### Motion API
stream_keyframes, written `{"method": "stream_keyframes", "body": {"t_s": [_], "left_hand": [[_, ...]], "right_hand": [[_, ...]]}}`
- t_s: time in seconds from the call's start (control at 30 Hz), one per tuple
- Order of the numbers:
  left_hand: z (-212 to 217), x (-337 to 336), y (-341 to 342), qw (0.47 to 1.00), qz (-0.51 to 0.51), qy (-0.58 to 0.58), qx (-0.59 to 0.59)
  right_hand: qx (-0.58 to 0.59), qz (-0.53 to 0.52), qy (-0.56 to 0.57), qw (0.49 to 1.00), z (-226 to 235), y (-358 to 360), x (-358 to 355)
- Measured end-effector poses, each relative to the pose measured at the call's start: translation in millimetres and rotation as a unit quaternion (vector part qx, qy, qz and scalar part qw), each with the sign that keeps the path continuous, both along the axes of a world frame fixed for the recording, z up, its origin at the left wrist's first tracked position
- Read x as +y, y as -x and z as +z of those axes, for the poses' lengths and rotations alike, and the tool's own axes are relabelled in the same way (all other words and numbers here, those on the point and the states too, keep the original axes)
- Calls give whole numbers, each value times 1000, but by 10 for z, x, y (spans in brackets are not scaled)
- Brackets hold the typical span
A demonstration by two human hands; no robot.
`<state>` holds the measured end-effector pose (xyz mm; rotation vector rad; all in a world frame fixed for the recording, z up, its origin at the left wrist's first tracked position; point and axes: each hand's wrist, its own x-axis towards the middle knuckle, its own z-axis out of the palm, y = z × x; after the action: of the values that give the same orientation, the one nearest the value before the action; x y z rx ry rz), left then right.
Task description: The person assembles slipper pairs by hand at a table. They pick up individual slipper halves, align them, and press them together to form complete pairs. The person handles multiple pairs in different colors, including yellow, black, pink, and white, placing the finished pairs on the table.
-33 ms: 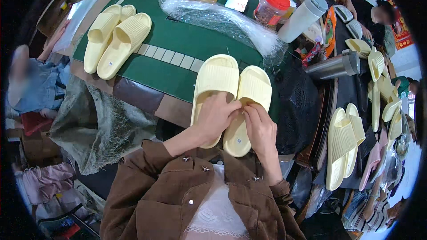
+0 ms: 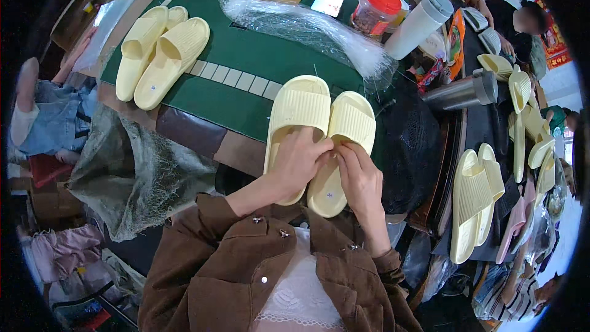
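Both my hands are at a pale yellow pair lying across the table's near edge, heel ends toward me. My left hand (image 2: 296, 163) is over the footbed of the left slipper (image 2: 299, 104), below its ribbed strap, with the fingers bent toward the right slipper (image 2: 353, 120). My right hand (image 2: 361, 178) comes in over that one's right side. The fingertips of both hands meet at the lower rim of the right slipper's strap, bunched close together (whether they are clamped on that rim or on something thin, I cannot tell).

Another yellow pair (image 2: 175, 55) lies by the left edge of the green table (image 2: 246, 110), and a band of pale squares (image 2: 233, 79) runs from near it toward mine. A heap of clear plastic (image 2: 295, 21) stretches across the middle toward the right edge. Near the far right corner are a red-lidded jar (image 2: 375, 9), a lit phone (image 2: 329, 0) and a white bottle (image 2: 418, 27).
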<state>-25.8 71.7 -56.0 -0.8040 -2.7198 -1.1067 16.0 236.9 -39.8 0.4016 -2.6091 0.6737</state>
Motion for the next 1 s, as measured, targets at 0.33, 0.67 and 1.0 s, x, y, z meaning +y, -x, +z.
{"method": "stream_keyframes", "body": {"t_s": [0.33, 0.67, 1.0], "left_hand": [[-43, 32, 10, 999, 3, -27, 28], [-85, 14, -20, 1000, -3, -18, 24], [-55, 51, -21, 1000, -29, 3, -5]], "right_hand": [[-52, -115, 101, 987, 207, 387, 384], [-70, -111, 138, 982, -175, 759, 391], [-183, 5, 318, 930, 170, 949, 119]]}}
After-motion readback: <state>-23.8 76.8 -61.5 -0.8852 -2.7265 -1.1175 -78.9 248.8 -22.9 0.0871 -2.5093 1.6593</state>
